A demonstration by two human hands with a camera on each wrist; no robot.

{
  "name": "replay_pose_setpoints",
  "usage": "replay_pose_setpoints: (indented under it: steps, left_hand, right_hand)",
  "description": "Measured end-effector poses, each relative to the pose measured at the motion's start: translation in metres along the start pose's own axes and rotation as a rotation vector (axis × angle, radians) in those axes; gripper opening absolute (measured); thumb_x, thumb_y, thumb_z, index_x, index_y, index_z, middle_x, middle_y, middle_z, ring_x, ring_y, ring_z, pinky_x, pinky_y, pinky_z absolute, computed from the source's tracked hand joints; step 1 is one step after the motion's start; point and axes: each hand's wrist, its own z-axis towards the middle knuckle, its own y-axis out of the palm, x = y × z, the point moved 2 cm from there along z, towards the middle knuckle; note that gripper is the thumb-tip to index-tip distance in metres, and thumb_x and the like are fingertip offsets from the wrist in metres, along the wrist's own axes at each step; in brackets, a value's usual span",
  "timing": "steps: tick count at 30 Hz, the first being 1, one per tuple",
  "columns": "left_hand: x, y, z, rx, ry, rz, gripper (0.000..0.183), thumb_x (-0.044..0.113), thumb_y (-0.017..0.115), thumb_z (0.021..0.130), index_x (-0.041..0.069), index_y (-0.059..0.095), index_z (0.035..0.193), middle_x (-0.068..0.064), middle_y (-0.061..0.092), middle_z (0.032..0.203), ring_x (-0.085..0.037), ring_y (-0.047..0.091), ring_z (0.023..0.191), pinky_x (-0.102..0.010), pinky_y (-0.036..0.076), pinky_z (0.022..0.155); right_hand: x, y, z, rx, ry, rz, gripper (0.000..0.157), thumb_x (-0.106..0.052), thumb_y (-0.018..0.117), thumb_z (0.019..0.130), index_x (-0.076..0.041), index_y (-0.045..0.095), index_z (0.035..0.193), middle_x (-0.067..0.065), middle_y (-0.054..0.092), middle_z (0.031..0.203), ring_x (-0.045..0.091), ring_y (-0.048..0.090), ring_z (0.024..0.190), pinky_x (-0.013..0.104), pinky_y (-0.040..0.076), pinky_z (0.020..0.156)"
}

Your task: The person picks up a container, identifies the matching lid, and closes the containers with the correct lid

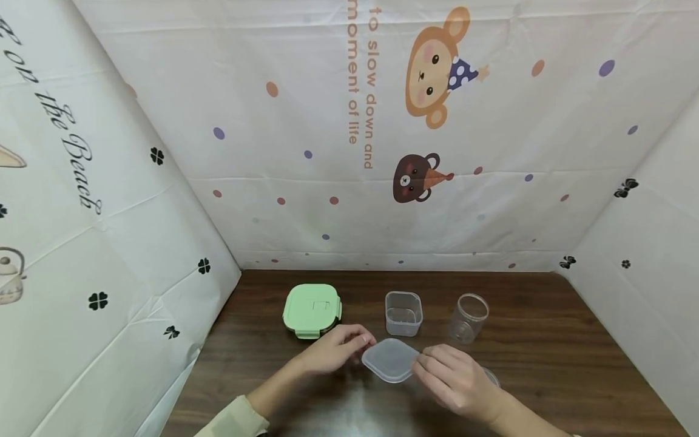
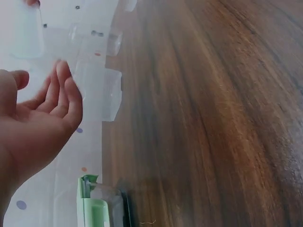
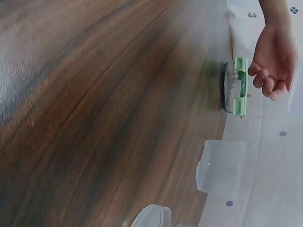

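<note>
My right hand (image 1: 455, 379) pinches a clear, rounded-square plastic lid (image 1: 390, 360) by its right corner and holds it up over the table. The left hand (image 1: 338, 349) is near the lid's opposite corner; in the left wrist view its fingers are loosely curved with nothing in them, and the lid (image 2: 26, 33) is apart from them. Just beyond the lid stands a small clear square container (image 1: 403, 315) without a cover, also seen in the right wrist view as a translucent box (image 3: 221, 168).
A lunch box with a light green clip-on lid (image 1: 312, 308) sits behind the left hand. To the right stands a clear round jar (image 1: 468, 318). A clear round lid (image 1: 492, 377) is partly hidden by the right hand. Printed white cloth (image 1: 327, 121) walls the dark wooden table (image 1: 579, 358).
</note>
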Motion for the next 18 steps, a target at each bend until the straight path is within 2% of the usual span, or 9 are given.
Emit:
replay_pose_setpoints:
  steps: [4, 8, 14, 18]
  left_hand:
    - [-0.003, -0.001, 0.0, -0.087, -0.05, -0.21, 0.03, 0.018, 0.051, 0.113, -0.005, 0.069, 0.119, -0.004, 0.069, 0.094, -0.011, 0.066, 0.083, -0.027, 0.06, 0.076]
    - [-0.006, -0.001, -0.001, -0.121, -0.09, -0.353, 0.027, 0.013, 0.057, 0.109, -0.011, 0.065, 0.121, -0.004, 0.068, 0.095, -0.013, 0.064, 0.084, -0.026, 0.058, 0.077]
    - [-0.007, 0.0, 0.0, -0.122, -0.131, -0.462, 0.023, 0.006, 0.063, 0.105, -0.011, 0.062, 0.121, -0.004, 0.068, 0.092, -0.013, 0.062, 0.083, -0.026, 0.057, 0.078]
    - [-0.007, -0.001, 0.002, -0.076, -0.133, -0.485, 0.023, 0.003, 0.064, 0.104, -0.011, 0.062, 0.122, -0.004, 0.069, 0.092, -0.013, 0.063, 0.083, -0.026, 0.056, 0.077]
  right_hand:
    - [-0.001, 0.0, -0.002, -0.048, -0.052, -0.052, 0.026, 0.007, 0.055, 0.104, 0.002, 0.073, 0.085, 0.009, 0.07, 0.081, 0.02, 0.063, 0.071, 0.026, 0.056, 0.06]
    - [-0.003, 0.001, -0.006, -0.085, -0.067, -0.076, 0.028, 0.006, 0.054, 0.104, 0.0, 0.073, 0.085, 0.008, 0.069, 0.081, 0.02, 0.063, 0.072, 0.024, 0.054, 0.058]
    - [-0.005, 0.002, -0.011, -0.101, -0.038, -0.08, 0.027, 0.006, 0.054, 0.105, 0.0, 0.073, 0.087, 0.008, 0.07, 0.084, 0.02, 0.064, 0.074, 0.024, 0.053, 0.058]
    - [0.001, 0.001, -0.012, -0.092, 0.016, -0.084, 0.027, 0.003, 0.054, 0.106, 0.002, 0.075, 0.09, 0.011, 0.073, 0.086, 0.021, 0.067, 0.075, 0.026, 0.056, 0.059]
